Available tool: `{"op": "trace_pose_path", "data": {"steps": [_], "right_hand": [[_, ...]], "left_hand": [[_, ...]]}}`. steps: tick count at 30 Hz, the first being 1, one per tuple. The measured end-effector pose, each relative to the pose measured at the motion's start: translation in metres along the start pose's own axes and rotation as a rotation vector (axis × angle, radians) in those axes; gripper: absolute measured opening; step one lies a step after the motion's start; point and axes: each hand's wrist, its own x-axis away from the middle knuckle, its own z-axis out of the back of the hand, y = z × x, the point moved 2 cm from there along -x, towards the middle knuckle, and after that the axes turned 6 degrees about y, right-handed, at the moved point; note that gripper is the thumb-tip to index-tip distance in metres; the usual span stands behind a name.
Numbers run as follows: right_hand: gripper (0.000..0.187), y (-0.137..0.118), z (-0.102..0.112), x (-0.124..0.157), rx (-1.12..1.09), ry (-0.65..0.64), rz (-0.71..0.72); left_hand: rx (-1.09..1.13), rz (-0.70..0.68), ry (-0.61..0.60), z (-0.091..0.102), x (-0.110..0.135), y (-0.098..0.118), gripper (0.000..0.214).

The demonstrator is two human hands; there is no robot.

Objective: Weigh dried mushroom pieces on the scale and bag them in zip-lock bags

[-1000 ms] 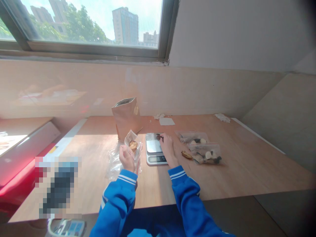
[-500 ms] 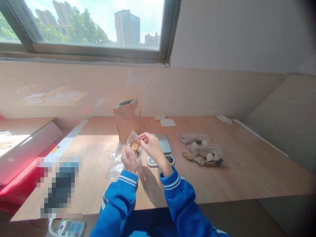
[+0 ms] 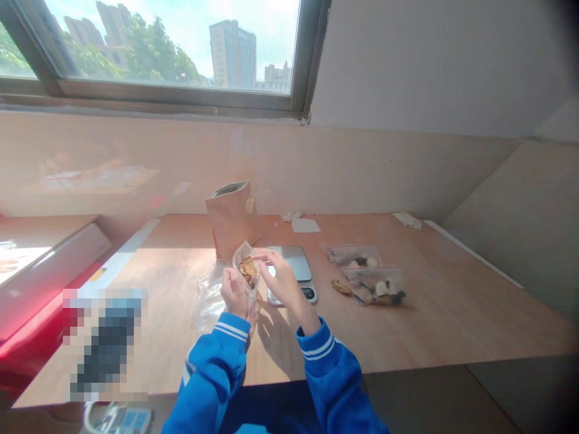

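**Bench lot: small zip bag of dried slices, held between two hands**

Item 1: left hand (image 3: 234, 294), closed around the lower part of a small zip bag (image 3: 243, 258), which stands upright in its grip above the bench (image 3: 420, 319).
Item 2: right hand (image 3: 283, 277), raised with fingers extended and not closed, fingertips at the bag's upper edge.
Item 3: dried slices (image 3: 248, 266), brown, inside the bag.
Item 4: digital kitchen scale (image 3: 296, 256), just right of the hands, its steel platform bare.
Item 5: kraft paper pouch (image 3: 231, 220), upright, open-topped, just behind the bag.
Item 6: crumpled transparent plastic (image 3: 210, 304), under the left hand.
Item 7: two zip bags of mixed pieces (image 3: 375, 286), right of the scale.
Item 8: loose dried piece (image 3: 341, 287), touching the nearer bag.
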Motion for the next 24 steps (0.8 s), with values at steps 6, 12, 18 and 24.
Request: {"op": "trace_pose_path", "data": {"steps": [6, 12, 18, 24], "right_hand": [[0.043, 0.017, 0.003, 0.032, -0.001, 0.000, -0.133], [0.051, -0.002, 0.010, 0.039, -0.042, -0.036, -0.103], [0.035, -0.014, 0.031, 0.034, -0.033, 0.102, -0.171], [0.045, 0.021, 0.058, 0.044, -0.274, 0.323, -0.259]], "left_hand": [[0.185, 0.213, 0.076, -0.005, -0.004, 0.007, 0.038], [0.394, 0.538, 0.059, -0.023, 0.027, 0.036, 0.029], [0.352, 0.374, -0.240, -0.028, 0.064, 0.056, 0.035], [-0.070, -0.047, -0.047, -0.008, 0.048, 0.046, 0.026]]}}
